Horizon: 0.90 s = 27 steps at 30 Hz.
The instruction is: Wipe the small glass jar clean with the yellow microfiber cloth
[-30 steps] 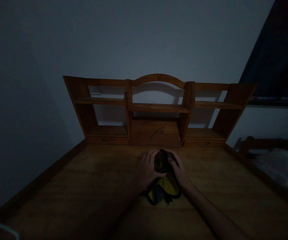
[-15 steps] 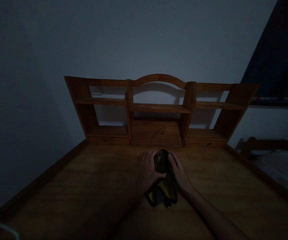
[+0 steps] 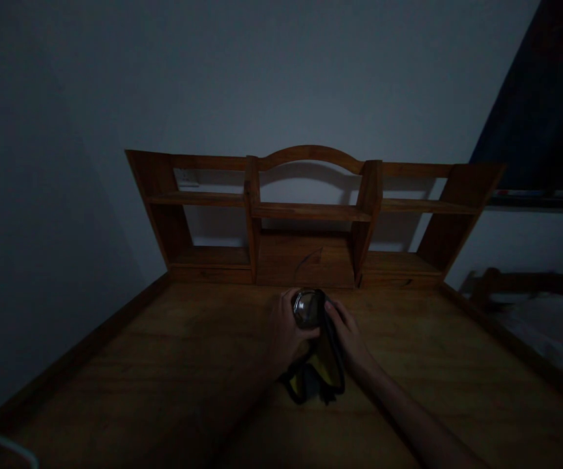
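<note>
In dim light, my left hand [image 3: 285, 329] is wrapped around a small round glassy jar [image 3: 305, 307] just above a wooden desk [image 3: 174, 365]. My right hand [image 3: 348, 335] is closed on a black and yellow cloth [image 3: 318, 374] that hangs from under the jar down to the desk. The two hands are close together, one on each side of the jar. The jar's lower part is hidden by the fingers and the cloth.
A wooden shelf unit [image 3: 311, 212] with bare compartments stands at the desk's back edge against a pale wall. Raised wooden rims run along the desk's left and right sides. A bed with pale bedding [image 3: 545, 319] lies to the right.
The jar has come further out of the cloth and now shows a shiny round face. The cloth has slipped down towards my right hand. Both hands stayed in place.
</note>
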### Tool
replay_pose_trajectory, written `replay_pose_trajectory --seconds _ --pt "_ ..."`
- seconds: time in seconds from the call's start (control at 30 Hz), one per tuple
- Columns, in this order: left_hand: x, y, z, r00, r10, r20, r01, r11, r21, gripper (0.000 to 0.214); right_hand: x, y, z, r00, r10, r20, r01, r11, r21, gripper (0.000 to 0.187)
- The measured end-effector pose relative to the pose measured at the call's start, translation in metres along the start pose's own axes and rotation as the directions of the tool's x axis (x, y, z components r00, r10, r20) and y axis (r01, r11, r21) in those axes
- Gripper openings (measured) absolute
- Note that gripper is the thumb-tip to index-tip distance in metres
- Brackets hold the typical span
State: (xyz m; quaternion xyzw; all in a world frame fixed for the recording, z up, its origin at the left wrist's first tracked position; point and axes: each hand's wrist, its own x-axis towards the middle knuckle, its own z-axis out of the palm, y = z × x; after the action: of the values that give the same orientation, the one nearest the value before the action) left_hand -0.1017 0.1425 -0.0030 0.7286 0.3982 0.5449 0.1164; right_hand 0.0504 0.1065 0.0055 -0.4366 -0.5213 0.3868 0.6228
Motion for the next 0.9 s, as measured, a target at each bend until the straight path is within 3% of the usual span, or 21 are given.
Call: replay_pose_trajectory --seconds 0.43,0.63,0.9 --pt "0.0018 -0.0038 0.0002 0.999 0.001 -0.051 -0.003 0.999 -0.045 0.083 0.0038 0.0085 -0.006 0.974 0.217 0.064 -0.226 0.938 0.262 0.034" --pt "0.0016 -0.005 0.0008 0.998 0.017 -0.066 -0.019 0.999 -0.034 0.087 0.0037 0.0073 -0.0068 0.965 0.222 0.14 -0.258 0.905 0.34 0.026" --pt "0.0032 -0.0073 0.0039 0.997 -0.01 -0.079 0.0 0.992 -0.123 0.082 0.0013 0.0025 -0.008 0.958 0.247 0.146 -0.282 0.904 0.321 0.023"
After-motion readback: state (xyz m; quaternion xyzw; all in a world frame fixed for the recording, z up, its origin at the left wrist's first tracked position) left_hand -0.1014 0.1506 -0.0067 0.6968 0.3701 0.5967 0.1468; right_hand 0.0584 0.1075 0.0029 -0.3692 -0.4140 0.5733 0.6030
